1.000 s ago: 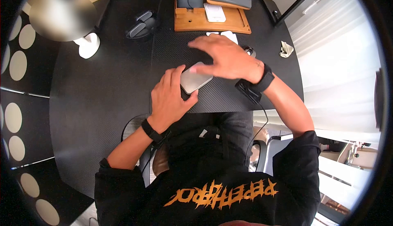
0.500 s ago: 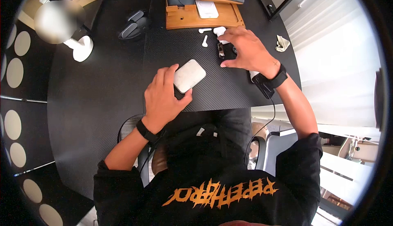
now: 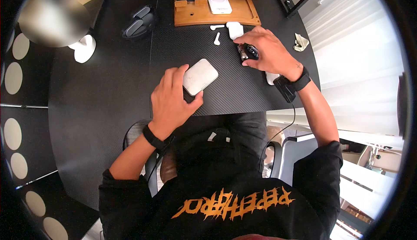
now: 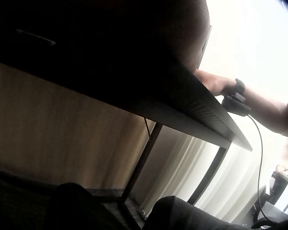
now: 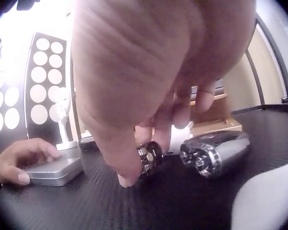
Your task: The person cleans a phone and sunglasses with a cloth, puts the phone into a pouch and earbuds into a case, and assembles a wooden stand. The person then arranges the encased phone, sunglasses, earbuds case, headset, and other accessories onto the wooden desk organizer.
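In the head view, my left hand (image 3: 169,94) holds a pale metal tin (image 3: 200,77) on the desk, thumb at its near edge and fingers along its far left side. The right wrist view shows the same flat tin (image 5: 55,170) with its lid closed. Farther right, my right hand (image 3: 273,53) pinches a small dark, chrome-edged piece like a shaver head (image 5: 151,155) between thumb and fingers, low over the desk. Beside it lies a shiny electric shaver (image 5: 218,152), its end with small drive parts exposed. The left wrist view shows mostly the desk's underside.
Two white earbuds (image 3: 216,39) and a white earbud case (image 3: 235,30) lie beyond my right hand. A wooden organizer (image 3: 208,19) stands behind them. Under my right wrist is a white rounded object (image 3: 271,78). A crumpled cloth (image 3: 300,43) and a white lamp (image 3: 84,51) sit farther out.
My right hand has moved from over the tin rightward and away to the shaver, where its fingers have come in around the small piece. The left hand stays on the tin.
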### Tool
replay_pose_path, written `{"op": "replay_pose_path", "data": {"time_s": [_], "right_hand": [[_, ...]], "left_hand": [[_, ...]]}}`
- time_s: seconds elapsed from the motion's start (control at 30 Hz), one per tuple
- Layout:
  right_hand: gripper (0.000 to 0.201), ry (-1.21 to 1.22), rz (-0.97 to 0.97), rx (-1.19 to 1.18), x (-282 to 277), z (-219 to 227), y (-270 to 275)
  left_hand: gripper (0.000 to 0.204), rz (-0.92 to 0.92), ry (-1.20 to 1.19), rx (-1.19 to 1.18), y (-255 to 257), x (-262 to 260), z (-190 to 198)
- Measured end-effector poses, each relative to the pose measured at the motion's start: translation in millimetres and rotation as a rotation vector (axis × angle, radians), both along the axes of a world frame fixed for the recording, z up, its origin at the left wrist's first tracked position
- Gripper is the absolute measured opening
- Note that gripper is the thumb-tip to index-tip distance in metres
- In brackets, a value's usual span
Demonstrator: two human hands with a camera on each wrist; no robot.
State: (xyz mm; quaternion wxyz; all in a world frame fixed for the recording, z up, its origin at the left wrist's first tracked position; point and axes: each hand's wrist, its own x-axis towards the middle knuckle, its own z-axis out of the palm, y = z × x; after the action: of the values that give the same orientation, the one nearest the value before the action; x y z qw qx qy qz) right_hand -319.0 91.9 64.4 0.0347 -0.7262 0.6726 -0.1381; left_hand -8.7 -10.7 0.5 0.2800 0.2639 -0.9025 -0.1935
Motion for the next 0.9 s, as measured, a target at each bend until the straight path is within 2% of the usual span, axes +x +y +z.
{"op": "replay_pose_path", "data": {"time_s": [0.63, 0.9], "right_hand": [[0.058, 0.0, 0.053, 0.044, -21, 5, 18], [0.064, 0.038, 0.019, 0.057, -28, 7, 21]], "left_hand": [[0.072, -0.011, 0.002, 0.003, 0, -1, 0], [0.072, -0.008, -0.005, 0.01, 0, -1, 1]]}}
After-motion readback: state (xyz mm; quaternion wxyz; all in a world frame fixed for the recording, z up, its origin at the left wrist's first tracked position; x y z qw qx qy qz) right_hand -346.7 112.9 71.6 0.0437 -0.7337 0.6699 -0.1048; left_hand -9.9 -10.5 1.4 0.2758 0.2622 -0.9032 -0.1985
